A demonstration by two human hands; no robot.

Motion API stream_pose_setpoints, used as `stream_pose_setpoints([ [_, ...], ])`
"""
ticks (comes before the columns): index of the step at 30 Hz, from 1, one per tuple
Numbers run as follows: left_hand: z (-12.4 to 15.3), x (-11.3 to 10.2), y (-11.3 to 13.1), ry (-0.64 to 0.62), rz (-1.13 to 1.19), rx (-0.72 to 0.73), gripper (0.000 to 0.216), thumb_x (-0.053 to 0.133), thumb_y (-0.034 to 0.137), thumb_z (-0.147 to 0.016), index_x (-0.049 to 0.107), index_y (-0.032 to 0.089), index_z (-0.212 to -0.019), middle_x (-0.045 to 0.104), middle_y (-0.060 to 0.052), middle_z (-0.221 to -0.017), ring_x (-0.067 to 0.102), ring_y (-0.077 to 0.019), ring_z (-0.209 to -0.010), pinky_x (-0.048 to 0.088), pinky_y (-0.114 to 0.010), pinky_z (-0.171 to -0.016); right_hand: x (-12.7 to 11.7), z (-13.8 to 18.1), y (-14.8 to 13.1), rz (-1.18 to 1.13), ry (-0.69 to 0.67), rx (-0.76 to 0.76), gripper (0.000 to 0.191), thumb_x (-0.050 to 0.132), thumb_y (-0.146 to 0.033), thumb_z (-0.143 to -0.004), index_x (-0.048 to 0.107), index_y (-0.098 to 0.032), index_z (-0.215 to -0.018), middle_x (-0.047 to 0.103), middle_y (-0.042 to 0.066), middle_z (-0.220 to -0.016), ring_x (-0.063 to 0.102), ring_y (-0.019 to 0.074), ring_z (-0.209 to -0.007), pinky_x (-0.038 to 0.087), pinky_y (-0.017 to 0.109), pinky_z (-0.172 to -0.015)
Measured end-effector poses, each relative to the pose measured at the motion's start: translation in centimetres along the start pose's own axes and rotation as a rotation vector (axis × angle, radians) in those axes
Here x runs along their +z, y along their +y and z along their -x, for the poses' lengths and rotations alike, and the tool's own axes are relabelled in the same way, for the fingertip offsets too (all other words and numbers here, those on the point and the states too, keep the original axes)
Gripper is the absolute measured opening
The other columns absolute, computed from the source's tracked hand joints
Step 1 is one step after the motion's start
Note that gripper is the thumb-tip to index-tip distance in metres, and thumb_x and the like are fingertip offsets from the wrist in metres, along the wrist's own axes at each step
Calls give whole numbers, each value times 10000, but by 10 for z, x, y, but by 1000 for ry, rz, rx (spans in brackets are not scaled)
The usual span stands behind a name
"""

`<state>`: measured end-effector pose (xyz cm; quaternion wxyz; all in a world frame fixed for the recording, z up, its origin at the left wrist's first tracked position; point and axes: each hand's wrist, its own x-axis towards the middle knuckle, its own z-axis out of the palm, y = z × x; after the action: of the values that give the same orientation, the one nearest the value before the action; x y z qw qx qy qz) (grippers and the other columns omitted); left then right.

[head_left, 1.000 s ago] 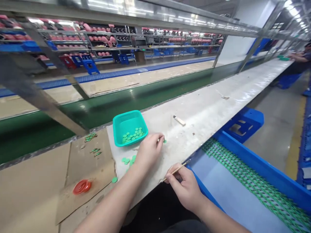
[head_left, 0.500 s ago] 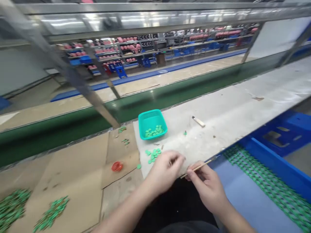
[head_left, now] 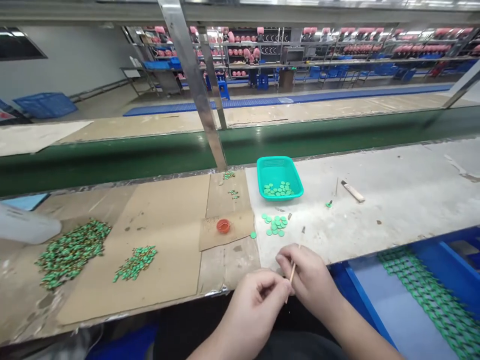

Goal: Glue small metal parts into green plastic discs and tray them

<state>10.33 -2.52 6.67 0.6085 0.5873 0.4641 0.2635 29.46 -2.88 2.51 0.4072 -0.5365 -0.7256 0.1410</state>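
Left hand (head_left: 255, 310): at the near edge of the bench, fingers curled inward and thumb pressed toward them, close beside the stick; perhaps something tiny in the pinch, but too hidden to tell.

Right hand (head_left: 305, 277): just right of the left hand, fingers closed firmly around the stick.

Thin wooden stick (head_left: 294, 271): upright with a small tilt, gripped in the right hand, upper tip pointing far, lower end near the left hand.

Green discs (head_left: 275, 225): small loose group on the bench, near the hands but not touching them; one more green disc (head_left: 253, 234) alone at the left, by the bench edge.

Teal basket (head_left: 262, 175): farther away, on the white bench (head_left: 393, 220), with more green discs (head_left: 278, 189) lying inside.

Small tools: wooden-handled blade (head_left: 352, 191) to the far right of the basket, near a tiny green piece (head_left: 329, 203).

Left side: orange-red dish (head_left: 223, 226) on cardboard sheets (head_left: 165, 210), with two heaps of green beaded strips (head_left: 71, 252) further left.

Right side: blue tray (head_left: 354, 285) holding more green strips (head_left: 423, 295).
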Motion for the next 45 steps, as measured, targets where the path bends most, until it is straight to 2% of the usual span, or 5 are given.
stream_pose_setpoints([
  [16,68,-115,-47,389,-275,223,393,736,630,-1084,911,314,-930,901,-17,-943,897,-222,-883,709,-207,-787,54,-49,-2,149,-203,-157,209,682,-212,-1132,841,-241,-1000,777,73,-888,738,254,-841,561,354,-742],
  [24,19,-110,-60,389,-637,555,173,675,314,-1158,831,266,-1100,795,12,-902,753,-148,-758,609,-246,-714,37,-25,-13,-81,-59,-114,349,438,-430,-1287,728,-257,-1378,770,30,-935,754,212,-829,641,354,-751],
  [31,-31,-101,-53,206,-950,670,220,616,151,-1121,804,256,-1166,707,-11,-963,702,-230,-894,513,-376,-763,26,-32,-20,-189,80,34,441,417,-531,-1292,754,-271,-1175,676,-2,-925,659,173,-854,576,306,-786],
  [39,-10,-95,-57,474,-1080,699,216,615,296,-1204,693,218,-1018,681,-19,-895,652,-236,-791,449,-404,-731,22,-36,-22,-247,81,184,149,618,-292,-1219,767,-295,-1211,744,-14,-950,733,160,-871,622,306,-835],
  [45,5,-101,-67,359,-889,758,155,627,164,-1186,767,209,-1236,774,-21,-1085,698,-182,-919,504,-364,-833,26,-61,-24,-339,81,89,279,593,-264,-1238,801,-310,-1419,813,4,-995,778,180,-929,668,364,-892],
])
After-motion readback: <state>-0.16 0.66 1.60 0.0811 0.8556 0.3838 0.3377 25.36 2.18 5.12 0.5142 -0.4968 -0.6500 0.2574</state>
